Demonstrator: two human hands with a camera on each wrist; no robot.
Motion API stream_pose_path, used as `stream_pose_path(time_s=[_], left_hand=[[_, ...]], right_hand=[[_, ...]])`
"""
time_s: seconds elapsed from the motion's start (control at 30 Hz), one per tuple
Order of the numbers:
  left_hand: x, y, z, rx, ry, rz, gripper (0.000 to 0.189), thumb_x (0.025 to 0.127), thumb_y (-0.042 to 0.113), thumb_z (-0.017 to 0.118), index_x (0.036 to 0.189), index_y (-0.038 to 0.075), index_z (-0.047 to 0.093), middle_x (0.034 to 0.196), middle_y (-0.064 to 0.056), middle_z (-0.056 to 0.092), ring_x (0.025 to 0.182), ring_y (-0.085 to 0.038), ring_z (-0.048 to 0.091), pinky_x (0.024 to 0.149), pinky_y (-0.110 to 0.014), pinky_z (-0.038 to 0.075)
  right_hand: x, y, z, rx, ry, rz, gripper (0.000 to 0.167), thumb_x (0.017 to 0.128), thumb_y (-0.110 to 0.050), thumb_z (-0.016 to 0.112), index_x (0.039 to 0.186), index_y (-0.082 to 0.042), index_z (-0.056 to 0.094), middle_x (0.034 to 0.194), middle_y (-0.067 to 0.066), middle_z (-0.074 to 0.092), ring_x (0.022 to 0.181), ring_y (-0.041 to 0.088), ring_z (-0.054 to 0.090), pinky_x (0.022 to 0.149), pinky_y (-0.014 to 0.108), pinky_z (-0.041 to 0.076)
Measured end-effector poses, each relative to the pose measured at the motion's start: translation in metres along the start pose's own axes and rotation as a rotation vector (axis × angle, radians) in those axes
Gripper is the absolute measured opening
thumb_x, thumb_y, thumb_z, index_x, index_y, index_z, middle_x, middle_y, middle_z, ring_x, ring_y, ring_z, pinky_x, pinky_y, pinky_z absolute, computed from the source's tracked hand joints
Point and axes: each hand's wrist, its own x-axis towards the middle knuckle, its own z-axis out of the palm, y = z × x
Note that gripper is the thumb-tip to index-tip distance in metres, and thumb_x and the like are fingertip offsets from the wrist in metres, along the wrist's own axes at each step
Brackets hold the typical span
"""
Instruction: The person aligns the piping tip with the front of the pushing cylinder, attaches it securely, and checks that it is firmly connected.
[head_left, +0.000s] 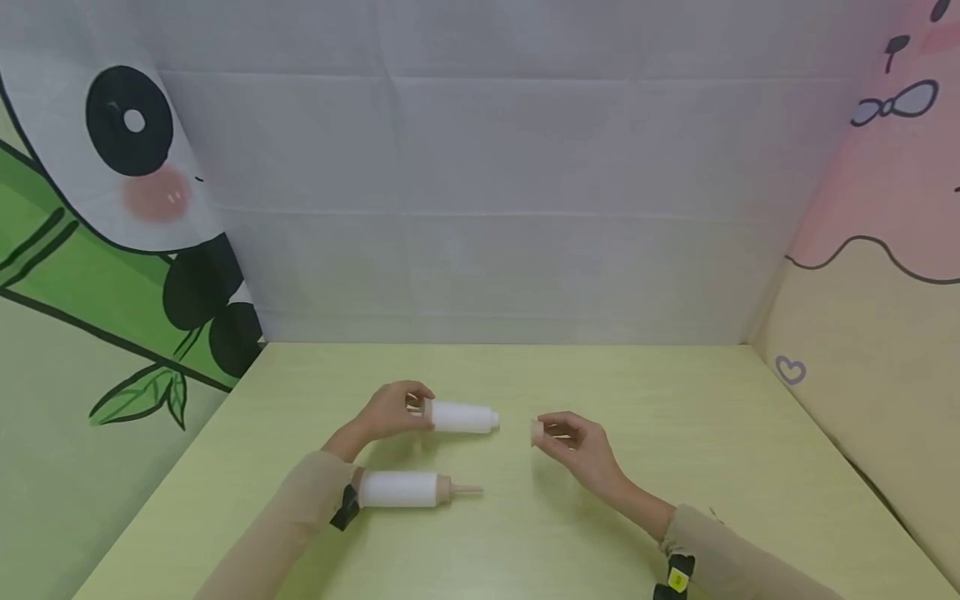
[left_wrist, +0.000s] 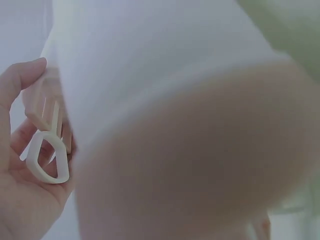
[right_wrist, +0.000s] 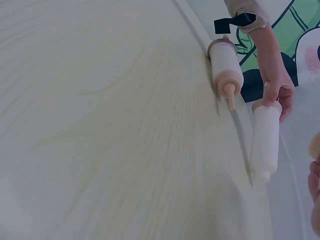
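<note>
My left hand (head_left: 388,411) grips a white squeeze bottle (head_left: 462,417) by its beige end, holding it sideways with the bare white neck pointing right. In the left wrist view, a slotted beige piece (left_wrist: 39,107) and a white ring (left_wrist: 62,162) show by those fingers. Across a gap from that neck, my right hand (head_left: 585,450) pinches a small beige cap (head_left: 537,432) between thumb and fingers. A second white bottle (head_left: 399,489) lies beside the left wrist, its beige cap and thin nozzle (head_left: 467,489) pointing right.
The pale yellow table (head_left: 660,383) meets a white cloth wall (head_left: 525,208) at the back. Printed cartoon panels stand on the left and right sides. Very close to the left wrist camera, a blurred white and beige shape (left_wrist: 190,160) fills most of the view.
</note>
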Motion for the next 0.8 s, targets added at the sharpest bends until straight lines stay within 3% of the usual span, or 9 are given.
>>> stream_pose_path(time_s=[0.2, 0.43, 0.6, 0.8], left_hand=[[-0.002, 0.007, 0.002, -0.078, 0.009, -0.002, 0.041, 0.067, 0.019, 0.079, 0.103, 0.004, 0.063, 0.101, -0.007, 0.063, 0.096, -0.025, 0.059, 0.079, -0.034, 0.051], [-0.011, 0.029, 0.004, -0.211, -0.012, 0.022, 0.042, 0.069, 0.014, 0.078, 0.105, 0.002, 0.061, 0.108, -0.012, 0.060, 0.102, -0.029, 0.058, 0.077, -0.029, 0.052], [-0.020, 0.047, 0.008, -0.322, -0.052, 0.085, 0.043, 0.071, 0.011, 0.076, 0.109, -0.001, 0.059, 0.112, -0.016, 0.056, 0.104, -0.032, 0.055, 0.078, -0.027, 0.051], [-0.026, 0.058, 0.011, -0.314, -0.026, 0.163, 0.040, 0.071, 0.008, 0.075, 0.107, 0.003, 0.060, 0.109, -0.012, 0.057, 0.102, -0.029, 0.057, 0.076, -0.023, 0.052]], right_hand=[[-0.001, 0.002, -0.003, 0.002, -0.001, 0.009, 0.026, 0.080, 0.000, 0.065, 0.104, 0.009, 0.060, 0.098, 0.023, 0.062, 0.087, 0.022, 0.062, 0.075, 0.024, 0.052], [-0.002, 0.001, -0.010, -0.016, -0.002, 0.008, 0.026, 0.081, 0.000, 0.065, 0.105, 0.009, 0.060, 0.099, 0.023, 0.062, 0.087, 0.027, 0.062, 0.074, 0.025, 0.052], [-0.004, 0.001, -0.019, -0.027, 0.006, 0.013, 0.026, 0.080, 0.001, 0.065, 0.105, 0.008, 0.060, 0.099, 0.024, 0.062, 0.085, 0.023, 0.064, 0.073, 0.024, 0.053], [-0.004, 0.002, -0.027, -0.011, -0.005, -0.012, 0.026, 0.081, 0.003, 0.064, 0.105, 0.011, 0.058, 0.098, 0.027, 0.060, 0.082, 0.016, 0.065, 0.071, 0.025, 0.053]])
